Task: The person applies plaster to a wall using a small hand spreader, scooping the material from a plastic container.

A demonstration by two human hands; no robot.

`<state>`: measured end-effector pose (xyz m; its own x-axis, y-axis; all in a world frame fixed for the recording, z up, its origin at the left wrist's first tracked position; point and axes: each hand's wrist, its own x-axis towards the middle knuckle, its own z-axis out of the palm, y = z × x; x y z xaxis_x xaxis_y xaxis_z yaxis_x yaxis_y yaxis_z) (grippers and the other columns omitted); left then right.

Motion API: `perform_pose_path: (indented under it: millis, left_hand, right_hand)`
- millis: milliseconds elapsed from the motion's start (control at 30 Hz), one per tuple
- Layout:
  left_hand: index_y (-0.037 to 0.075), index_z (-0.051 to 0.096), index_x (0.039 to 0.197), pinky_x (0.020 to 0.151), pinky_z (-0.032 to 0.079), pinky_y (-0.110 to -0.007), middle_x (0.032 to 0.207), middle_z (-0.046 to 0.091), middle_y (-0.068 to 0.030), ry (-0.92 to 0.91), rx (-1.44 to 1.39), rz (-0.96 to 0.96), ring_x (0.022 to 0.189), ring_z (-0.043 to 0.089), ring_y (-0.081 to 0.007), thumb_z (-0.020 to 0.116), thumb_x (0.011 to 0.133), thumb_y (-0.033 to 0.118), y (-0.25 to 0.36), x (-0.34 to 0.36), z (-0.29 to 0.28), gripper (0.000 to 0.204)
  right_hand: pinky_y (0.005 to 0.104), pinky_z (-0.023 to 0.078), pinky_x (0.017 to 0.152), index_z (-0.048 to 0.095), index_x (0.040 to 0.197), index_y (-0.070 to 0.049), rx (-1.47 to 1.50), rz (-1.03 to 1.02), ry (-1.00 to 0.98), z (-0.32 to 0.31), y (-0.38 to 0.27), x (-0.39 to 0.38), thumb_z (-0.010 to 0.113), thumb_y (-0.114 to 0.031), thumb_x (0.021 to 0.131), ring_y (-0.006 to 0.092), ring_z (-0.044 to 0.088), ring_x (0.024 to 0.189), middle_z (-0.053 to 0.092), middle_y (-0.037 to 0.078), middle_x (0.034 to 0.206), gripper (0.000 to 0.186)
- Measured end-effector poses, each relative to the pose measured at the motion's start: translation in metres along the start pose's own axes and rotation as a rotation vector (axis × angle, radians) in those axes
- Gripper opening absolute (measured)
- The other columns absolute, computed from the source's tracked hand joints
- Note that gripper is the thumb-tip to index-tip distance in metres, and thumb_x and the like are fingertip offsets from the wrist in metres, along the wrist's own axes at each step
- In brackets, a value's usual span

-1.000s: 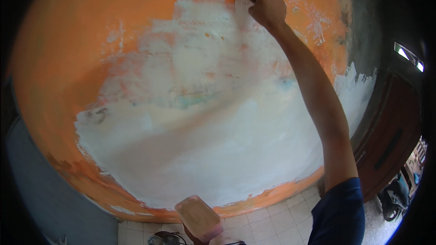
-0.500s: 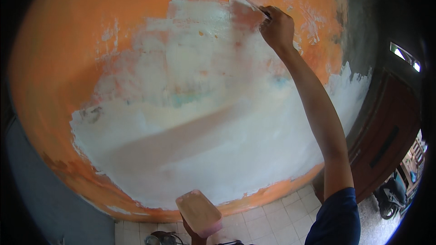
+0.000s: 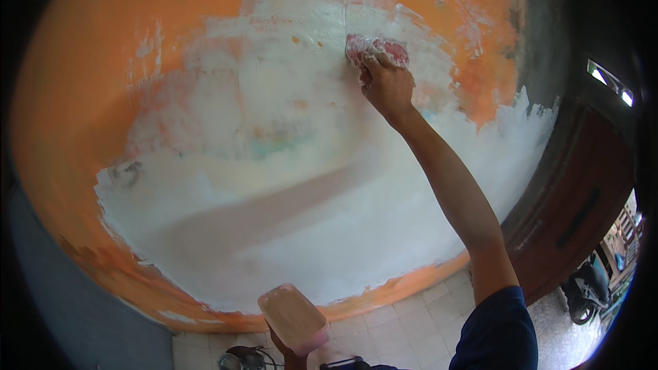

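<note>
Scraper [image 3: 395, 48], wide & reddish, smeared w/ white paste, is up at the wall, right of pic centre, over the upper part of the white patch [image 3: 288, 267]; can't tell if its edge touches. R hand [image 3: 389, 89] has it, fingers bent & closed round its near side, paste on the fingertips. Arm runs up from lower right, bare below a navy sleeve [image 3: 497, 332]. L hand [image 3: 279, 344], low & near centre, is mostly hidden under/behind the tub [image 3: 293, 315]; a bit of fingers shows along its left side, so it's holding it from below, but can't tell how far open. Tub is boxy w/ rounded corners, tilted, beige face up, pinkish at the lower corner. White patch covers most of the wall's middle, thin & streaky up top w/ orange, pink & a bit of teal showing thru, denser below; a long shadow slants across it. Orange wall [image 3: 68, 116] rings it L, top & along the bottom. Far R: dark grey wall [image 3: 541, 41], small window [image 3: 610, 82], brown door [image 3: 582, 192], motorbike [image 3: 585, 294] beyond. Below: pale tile floor [image 3: 421, 322], plus a dark corded thing [image 3: 250, 355], too unclear to ID, left of the tub.
</note>
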<state>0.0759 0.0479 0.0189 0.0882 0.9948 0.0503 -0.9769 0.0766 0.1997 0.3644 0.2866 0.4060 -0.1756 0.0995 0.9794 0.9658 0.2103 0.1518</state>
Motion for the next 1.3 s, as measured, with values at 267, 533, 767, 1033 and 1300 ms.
perform_pose_path:
  millis: [267,533,767,1033,1300]
  left_hand:
    - [0.010,0.039,0.134,0.095,0.042,-0.048,0.126,0.050,-0.0105,0.011,0.004,0.032,0.112,0.051,-0.0294,0.031,0.096,0.050,-0.001,-0.012,-0.004,0.056]
    - [0.010,0.040,0.133,0.092,0.044,-0.047,0.123,0.051,-0.0108,0.032,0.045,0.014,0.110,0.052,-0.0292,0.030,0.096,0.050,0.000,-0.015,-0.004,0.055]
    - [0.009,0.041,0.131,0.091,0.045,-0.047,0.121,0.052,-0.0111,0.038,0.054,0.020,0.108,0.053,-0.0289,0.030,0.096,0.050,-0.001,-0.015,-0.005,0.055]
    - [0.009,0.042,0.130,0.089,0.047,-0.046,0.118,0.053,-0.0113,0.018,0.162,0.025,0.105,0.054,-0.0287,0.029,0.096,0.050,-0.003,-0.015,0.001,0.054]
    - [0.009,0.042,0.130,0.089,0.047,-0.046,0.118,0.054,-0.0114,0.069,0.186,0.013,0.105,0.055,-0.0288,0.030,0.096,0.050,-0.003,-0.001,0.006,0.055]
  right_hand:
    - [0.0407,0.052,0.063,0.068,0.084,-0.012,0.041,0.022,0.184,-0.063,0.018,0.063,0.061,-0.010,0.064,0.0301,0.064,0.071,0.065,0.009,0.079,0.021]
    - [0.0404,0.052,0.057,0.067,0.084,-0.013,-0.054,-0.199,0.189,-0.028,0.019,0.075,0.064,-0.008,0.068,0.0290,0.063,0.065,0.065,0.006,0.080,0.017]
    - [0.0381,0.053,0.059,0.068,0.091,-0.012,0.004,-0.066,0.007,-0.034,0.002,0.011,0.062,-0.006,0.065,0.0278,0.063,0.064,0.065,0.007,0.082,0.027]
    - [0.0381,0.052,0.062,0.066,0.094,-0.009,0.151,-0.076,0.339,-0.025,0.009,0.045,0.062,-0.002,0.070,0.0307,0.064,0.070,0.065,0.011,0.085,0.025]
    - [0.0373,0.053,0.055,0.065,0.098,-0.011,0.037,0.010,0.197,0.014,-0.001,-0.019,0.069,-0.006,0.065,0.0279,0.065,0.066,0.066,0.006,0.096,0.033]
